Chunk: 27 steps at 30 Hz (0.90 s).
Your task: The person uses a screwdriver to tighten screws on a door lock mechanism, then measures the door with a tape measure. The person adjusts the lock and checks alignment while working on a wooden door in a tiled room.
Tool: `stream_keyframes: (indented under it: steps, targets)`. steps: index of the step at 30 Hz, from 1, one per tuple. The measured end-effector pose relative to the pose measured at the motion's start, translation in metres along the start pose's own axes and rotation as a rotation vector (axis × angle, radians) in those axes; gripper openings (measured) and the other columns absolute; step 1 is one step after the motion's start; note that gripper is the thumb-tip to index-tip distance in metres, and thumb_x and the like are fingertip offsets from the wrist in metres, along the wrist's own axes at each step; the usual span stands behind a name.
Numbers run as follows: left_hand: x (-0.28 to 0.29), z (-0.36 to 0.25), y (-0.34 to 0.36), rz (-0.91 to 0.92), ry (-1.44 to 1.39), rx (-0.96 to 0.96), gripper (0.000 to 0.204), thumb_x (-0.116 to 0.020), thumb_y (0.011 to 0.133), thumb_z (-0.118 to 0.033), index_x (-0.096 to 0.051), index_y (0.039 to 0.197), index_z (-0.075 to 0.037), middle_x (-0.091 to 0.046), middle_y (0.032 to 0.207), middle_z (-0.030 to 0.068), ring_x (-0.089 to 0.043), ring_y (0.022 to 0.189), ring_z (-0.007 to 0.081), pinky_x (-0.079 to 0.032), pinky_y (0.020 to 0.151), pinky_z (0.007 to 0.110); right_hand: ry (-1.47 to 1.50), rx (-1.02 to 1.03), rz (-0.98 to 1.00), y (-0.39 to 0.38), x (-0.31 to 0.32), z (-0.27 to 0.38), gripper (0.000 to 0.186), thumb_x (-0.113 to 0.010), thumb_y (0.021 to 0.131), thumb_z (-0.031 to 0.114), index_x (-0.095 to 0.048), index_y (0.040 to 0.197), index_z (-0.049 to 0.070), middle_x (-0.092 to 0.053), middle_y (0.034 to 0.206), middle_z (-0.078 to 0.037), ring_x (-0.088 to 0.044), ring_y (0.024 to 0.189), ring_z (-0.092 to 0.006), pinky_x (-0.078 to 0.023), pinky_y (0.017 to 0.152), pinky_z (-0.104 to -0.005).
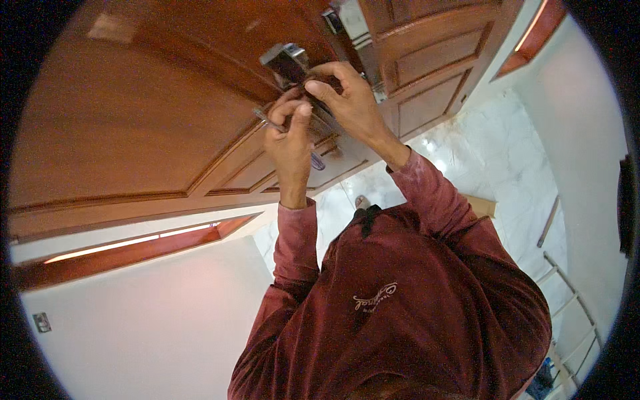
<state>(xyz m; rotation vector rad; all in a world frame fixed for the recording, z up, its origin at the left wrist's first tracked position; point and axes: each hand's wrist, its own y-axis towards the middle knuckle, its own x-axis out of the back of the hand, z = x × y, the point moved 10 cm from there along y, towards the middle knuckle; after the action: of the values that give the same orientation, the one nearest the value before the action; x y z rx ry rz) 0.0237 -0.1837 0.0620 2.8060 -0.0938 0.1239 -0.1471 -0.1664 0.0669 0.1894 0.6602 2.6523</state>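
My left hand (287, 133) is closed around a screwdriver (317, 160) with a purple handle; a thin metal end shows to the left of my fingers. Just to its right, my right hand (347, 107) has its thumb and fingers bent together beside a dark, shiny metal fitting (285, 61) on the brown wooden door (113, 127). What my right fingertips grip is hidden or too small to name. More metal hardware (360, 30) runs along the door's edge at the top.
A second panelled door leaf (433, 53) is at upper right. Below are a marble-look floor (500, 147), my foot (361, 201) and cardboard (481, 205). A metal ladder-like frame (573, 293) and a loose strip (548, 220) are at right. A white wall (127, 320) is at left.
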Motion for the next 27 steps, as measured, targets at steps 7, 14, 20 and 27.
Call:
stream_keyframes:
  steps: [7, 14, 20, 27]
  targets:
    - [-0.019, 0.087, -0.110, 0.265, -0.193, 0.459, 0.021, -0.064, 0.095, -0.027, -0.056, 0.094, -0.007, -0.069, 0.088, 0.0108, -0.041, 0.044, 0.0031, -0.029, 0.039, 0.019, -0.029, -0.206, -0.141, -0.129, 0.075, -0.079, 0.030, -0.066, 0.090, 0.022, -0.062, 0.112, 0.002, -0.062, 0.098, -0.013, -0.061, 0.092, -0.0246, -0.048, 0.082, -0.0344]
    - [-0.066, 0.171, -0.274, 0.774, -0.652, 1.016, 0.019, -0.058, 0.097, -0.020, -0.057, 0.106, -0.003, -0.061, 0.074, 0.0121, -0.048, 0.047, 0.0109, -0.029, 0.036, 0.018, -0.082, -0.848, -0.267, -0.466, 0.159, -0.257, 0.031, -0.058, 0.096, 0.030, -0.062, 0.104, 0.000, -0.063, 0.084, -0.008, -0.059, 0.082, -0.0177, -0.047, 0.078, -0.0316]
    - [-0.073, 0.258, -0.383, 1.051, -0.500, 1.246, 0.021, -0.056, 0.098, -0.018, -0.062, 0.110, -0.001, -0.069, 0.080, 0.0149, -0.042, 0.043, 0.0056, -0.032, 0.040, 0.018, -0.331, -1.177, -0.600, -0.769, 0.184, -0.298, 0.026, -0.053, 0.098, 0.025, -0.061, 0.096, -0.001, -0.062, 0.082, -0.007, -0.060, 0.071, -0.0157, -0.049, 0.067, -0.0322]
    - [-0.096, 0.408, -0.493, 1.121, -0.209, 1.487, 0.023, -0.056, 0.098, -0.023, -0.060, 0.105, -0.002, -0.066, 0.080, 0.0105, -0.055, 0.054, 0.0083, -0.037, 0.041, 0.019, -0.701, -1.446, -0.364, -0.921, 0.187, -0.408, 0.021, -0.057, 0.090, 0.020, -0.066, 0.094, 0.001, -0.068, 0.081, -0.017, -0.066, 0.077, -0.0293, -0.052, 0.071, -0.0400]
